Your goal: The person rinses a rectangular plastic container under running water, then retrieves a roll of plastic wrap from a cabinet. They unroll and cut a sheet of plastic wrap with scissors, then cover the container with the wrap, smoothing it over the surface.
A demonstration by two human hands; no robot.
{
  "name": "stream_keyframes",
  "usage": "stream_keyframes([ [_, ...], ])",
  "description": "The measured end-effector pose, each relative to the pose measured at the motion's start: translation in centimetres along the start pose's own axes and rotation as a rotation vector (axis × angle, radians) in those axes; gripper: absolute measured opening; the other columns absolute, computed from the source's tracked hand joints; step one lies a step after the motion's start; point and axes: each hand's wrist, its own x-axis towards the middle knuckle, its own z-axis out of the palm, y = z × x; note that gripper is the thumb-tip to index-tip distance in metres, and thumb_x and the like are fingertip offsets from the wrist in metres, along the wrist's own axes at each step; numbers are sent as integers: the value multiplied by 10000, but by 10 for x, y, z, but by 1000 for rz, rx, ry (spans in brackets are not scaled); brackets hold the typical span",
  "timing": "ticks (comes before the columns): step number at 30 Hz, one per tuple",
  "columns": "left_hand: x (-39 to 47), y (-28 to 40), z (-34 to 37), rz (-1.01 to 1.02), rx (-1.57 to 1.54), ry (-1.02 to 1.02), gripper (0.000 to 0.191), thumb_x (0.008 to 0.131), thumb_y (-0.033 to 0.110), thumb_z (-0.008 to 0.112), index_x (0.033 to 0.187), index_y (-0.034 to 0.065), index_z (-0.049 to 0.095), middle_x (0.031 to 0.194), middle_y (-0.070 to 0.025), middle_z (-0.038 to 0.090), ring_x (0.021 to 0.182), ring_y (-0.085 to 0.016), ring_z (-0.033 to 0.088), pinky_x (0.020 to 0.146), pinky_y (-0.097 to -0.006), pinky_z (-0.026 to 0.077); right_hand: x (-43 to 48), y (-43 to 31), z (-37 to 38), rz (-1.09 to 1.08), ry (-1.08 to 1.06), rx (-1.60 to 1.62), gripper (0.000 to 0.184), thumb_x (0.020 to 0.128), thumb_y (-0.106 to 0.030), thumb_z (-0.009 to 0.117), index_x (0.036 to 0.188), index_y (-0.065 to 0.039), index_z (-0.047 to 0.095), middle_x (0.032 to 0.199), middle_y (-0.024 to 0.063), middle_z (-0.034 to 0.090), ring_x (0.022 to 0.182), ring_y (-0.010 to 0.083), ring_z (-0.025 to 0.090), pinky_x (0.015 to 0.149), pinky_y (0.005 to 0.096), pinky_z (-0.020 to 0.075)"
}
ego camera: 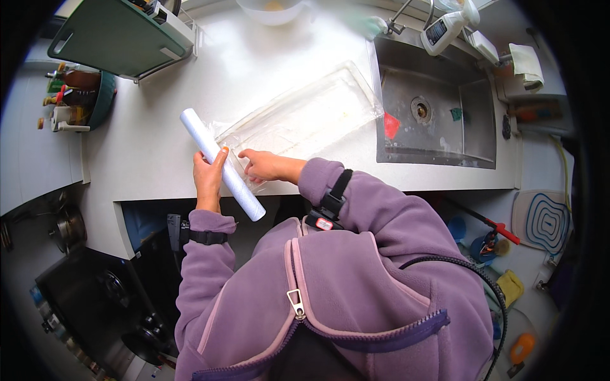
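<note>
My left hand [209,178] grips a roll of clear plastic film [223,164] around its middle, thumb on top; the roll slants over the counter's front edge. Just right of the roll, my right hand [262,165] is at the near end of a long rectangular tray [329,109] that looks transparent, with its index finger extended and the other fingers curled. Thin clear film lies wrinkled over the tray and beneath this hand. Whether the right fingers pinch the film cannot be made out. The tray's far end reaches the sink's left rim.
A steel sink [429,152] is on the right, with a red piece and a green scrap inside. A white spray bottle [443,33] stands behind it. A green cutting board [119,43], a bottle bin [102,102] and a translucent bowl [271,16] are on the counter.
</note>
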Motion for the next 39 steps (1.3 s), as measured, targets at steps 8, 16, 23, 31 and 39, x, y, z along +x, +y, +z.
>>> stream_keyframes([
  [8,-4,-1,-3,-69,-85,-64,590,773,263,771,1183,-57,491,955,-113,592,786,-171,595,638,-308,494,18,-1,14,-69,117,-387,658,813,-109,608,1416,-42,352,1055,254,660,964,373,659,828,431,523],
  [16,2,-2,2,-68,-66,-5,551,712,225,818,1083,-32,502,919,-100,575,751,-175,587,604,-308,483,17,-20,7,-55,39,-544,492,805,-102,602,1283,-26,516,1102,237,653,1040,387,626,889,447,497],
  [23,1,-1,3,-96,-115,2,581,712,211,818,1125,-31,489,935,-96,571,761,-172,584,610,-303,479,23,-10,-5,-392,379,-317,319,817,-75,576,1128,-24,626,1106,221,620,1033,379,618,897,441,493],
  [31,0,3,9,-36,-186,23,667,730,162,800,1266,-35,456,961,-94,572,815,-172,582,699,-286,489,61,-7,9,-376,300,-571,288,872,-154,547,1117,-28,631,1193,215,557,1034,396,610,907,456,495],
  [39,23,-6,6,-144,-201,26,507,701,138,725,1092,-111,519,957,-162,620,777,-209,614,687,-319,506,58,-18,9,-297,291,-623,293,888,-157,522,1145,-81,642,1209,203,548,1070,394,598,914,459,502],
])
